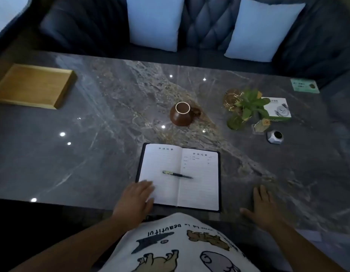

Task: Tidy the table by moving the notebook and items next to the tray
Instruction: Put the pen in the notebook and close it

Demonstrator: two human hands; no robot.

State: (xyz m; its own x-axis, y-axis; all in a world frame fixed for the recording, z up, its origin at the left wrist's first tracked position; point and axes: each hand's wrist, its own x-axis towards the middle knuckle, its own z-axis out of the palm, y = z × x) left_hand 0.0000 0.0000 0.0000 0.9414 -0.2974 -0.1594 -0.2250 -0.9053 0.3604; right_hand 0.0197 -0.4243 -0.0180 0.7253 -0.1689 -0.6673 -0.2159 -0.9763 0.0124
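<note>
An open lined notebook [197,185] with a dark cover lies on the grey marble table [91,154] near its front edge. A black pen [177,174] rests across the fold. My left hand [136,201] lies flat on the notebook's lower left corner, fingers spread, gripping nothing. To the right of the notebook, apart from it, my right hand [263,209] rests open on the bare table. A brown cup [181,114] stands behind the notebook. The empty wooden tray [32,85] sits at the far left.
At the back right stand a small green plant in a glass vase [246,107], an amber glass dish [232,99], a white box [279,109], a small grey faceted object [275,136], a clear stand [260,126] and a green card [304,85]. A dark sofa with pale cushions [154,22] lies beyond.
</note>
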